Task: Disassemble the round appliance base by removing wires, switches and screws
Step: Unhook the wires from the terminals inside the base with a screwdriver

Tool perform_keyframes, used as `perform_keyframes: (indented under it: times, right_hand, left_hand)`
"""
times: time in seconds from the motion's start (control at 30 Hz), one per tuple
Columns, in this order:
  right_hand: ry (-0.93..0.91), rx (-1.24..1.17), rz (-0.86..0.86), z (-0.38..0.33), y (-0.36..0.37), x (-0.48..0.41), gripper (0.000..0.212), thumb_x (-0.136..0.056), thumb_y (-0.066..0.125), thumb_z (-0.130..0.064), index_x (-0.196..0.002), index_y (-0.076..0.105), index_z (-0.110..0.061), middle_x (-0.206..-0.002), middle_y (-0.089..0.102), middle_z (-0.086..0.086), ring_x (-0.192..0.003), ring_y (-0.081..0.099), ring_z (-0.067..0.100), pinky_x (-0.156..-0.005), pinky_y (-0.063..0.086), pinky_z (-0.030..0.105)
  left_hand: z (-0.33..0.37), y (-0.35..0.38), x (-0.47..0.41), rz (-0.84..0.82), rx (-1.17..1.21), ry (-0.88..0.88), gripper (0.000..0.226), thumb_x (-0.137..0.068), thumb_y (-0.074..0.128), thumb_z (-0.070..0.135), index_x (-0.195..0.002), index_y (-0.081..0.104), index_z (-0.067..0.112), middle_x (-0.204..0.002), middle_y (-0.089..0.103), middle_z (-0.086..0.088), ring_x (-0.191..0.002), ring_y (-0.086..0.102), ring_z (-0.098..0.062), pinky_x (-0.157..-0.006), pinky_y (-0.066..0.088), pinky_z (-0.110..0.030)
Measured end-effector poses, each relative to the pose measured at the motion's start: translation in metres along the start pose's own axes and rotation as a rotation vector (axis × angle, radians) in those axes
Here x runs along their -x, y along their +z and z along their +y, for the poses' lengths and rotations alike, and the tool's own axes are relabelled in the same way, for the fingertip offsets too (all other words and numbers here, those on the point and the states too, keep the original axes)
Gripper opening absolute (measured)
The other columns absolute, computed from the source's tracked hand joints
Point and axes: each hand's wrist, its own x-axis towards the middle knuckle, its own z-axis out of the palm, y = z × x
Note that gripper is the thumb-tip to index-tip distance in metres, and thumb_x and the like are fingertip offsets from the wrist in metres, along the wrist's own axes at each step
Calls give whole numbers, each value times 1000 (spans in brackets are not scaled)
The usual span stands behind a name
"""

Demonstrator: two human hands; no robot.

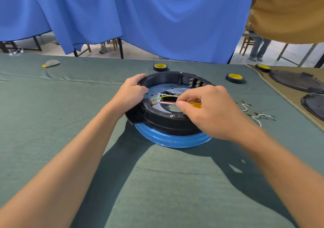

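Pinching the screwdriver (168, 103), the right hand (210, 113) points its shaft leftward at the wires (164, 96) beside the left hand (133, 89), which grips the round base (163, 121) by its rim

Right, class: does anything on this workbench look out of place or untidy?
Mostly tidy. Loose white wires lie scattered on the cloth right of the round base, easy to lose, and a crumpled grey scrap sits far left.

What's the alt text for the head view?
A person's right hand holds a yellow-handled screwdriver inside a round appliance base, black on a blue rim, while the left hand grips its far-left edge. Loose white wires lie on the green cloth to the right.
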Motion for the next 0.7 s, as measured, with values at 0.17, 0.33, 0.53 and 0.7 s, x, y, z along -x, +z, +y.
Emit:
perform_keyframes:
  times: [0.17,0.33,0.53,0.7]
  right_hand:
    - [-27,39,-38,-2,3,-5,21,-91,55,-25,-80,72,-23,-54,57,-8,-56,48,14,-53,31,22]
    - [-48,42,-42,-5,1,-2,20,-90,56,-24,-80,73,-23,-60,60,-12,-61,52,14,-55,31,23]
    - [-54,97,-33,-11,6,3,21,-93,52,-25,-84,71,-20,-64,60,-4,-63,51,21,-62,33,30]
    - [-74,222,-43,-19,11,7,25,-96,43,-34,-95,65,-21,-73,59,3,-72,53,29,-66,46,39]
  left_hand:
    - [13,-4,3,17,-292,134,41,-95,50,24,-137,48,22,-135,52,0,-117,49,-20,-89,39,-25]
    - [17,5,5,-59,-416,222,35,-99,43,29,-129,57,18,-128,53,2,-118,47,-17,-90,29,-23]
    - [16,9,8,-40,-495,283,33,-100,38,23,-118,64,12,-140,48,-8,-140,26,-20,-102,26,-29]
    - [17,10,11,-48,-522,278,37,-101,35,22,-108,65,2,-131,51,-16,-130,33,-22,-92,28,-32]
